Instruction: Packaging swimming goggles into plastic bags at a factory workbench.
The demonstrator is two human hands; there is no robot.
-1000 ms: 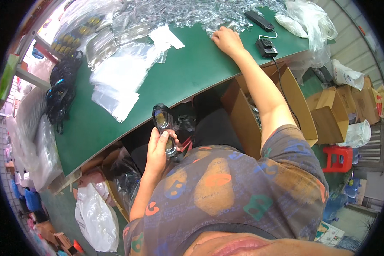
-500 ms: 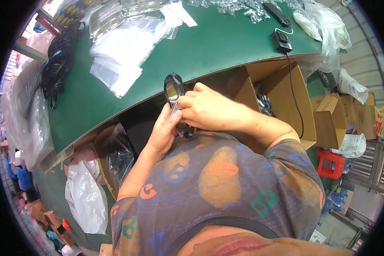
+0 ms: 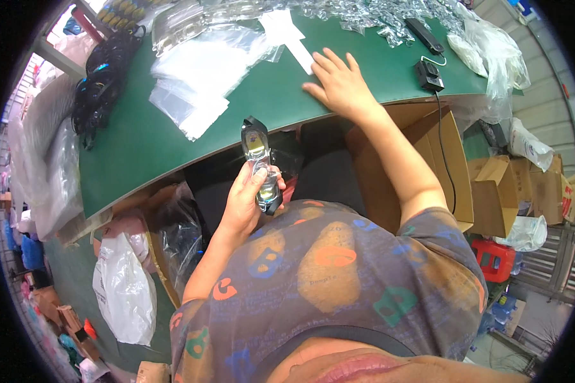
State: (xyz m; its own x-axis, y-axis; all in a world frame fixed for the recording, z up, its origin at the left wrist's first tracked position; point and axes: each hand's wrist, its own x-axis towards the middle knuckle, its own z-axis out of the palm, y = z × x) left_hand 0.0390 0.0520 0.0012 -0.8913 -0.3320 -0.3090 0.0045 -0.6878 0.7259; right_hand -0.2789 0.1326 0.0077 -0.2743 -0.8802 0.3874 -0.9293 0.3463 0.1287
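A pair of swim goggles point(image 3: 256, 143) with shiny mirrored lenses and a black strap stands lengthwise in front of my body, just off the table's near edge. My left hand point(image 3: 241, 199) grips it around the middle, thumb across the nosepiece area. Over the green table my right hand point(image 3: 342, 88) is stretched out with fingers spread and nothing in it. Its fingertips are beside a white paper strip point(image 3: 298, 54), which sticks out from a small stack of white papers point(image 3: 278, 27). Whether they touch it I cannot tell.
Clear plastic bags point(image 3: 198, 76) lie left of the papers, with bundled black straps point(image 3: 96, 89) at the far left. A black adapter point(image 3: 430, 75) trails a cable over an open cardboard box point(image 3: 450, 147). Small clear pieces point(image 3: 390, 19) cover the back.
My right hand has let go of the goggles and moved forward over the table, its fingers opening. My left hand still holds the goggles, now with the lenses facing up.
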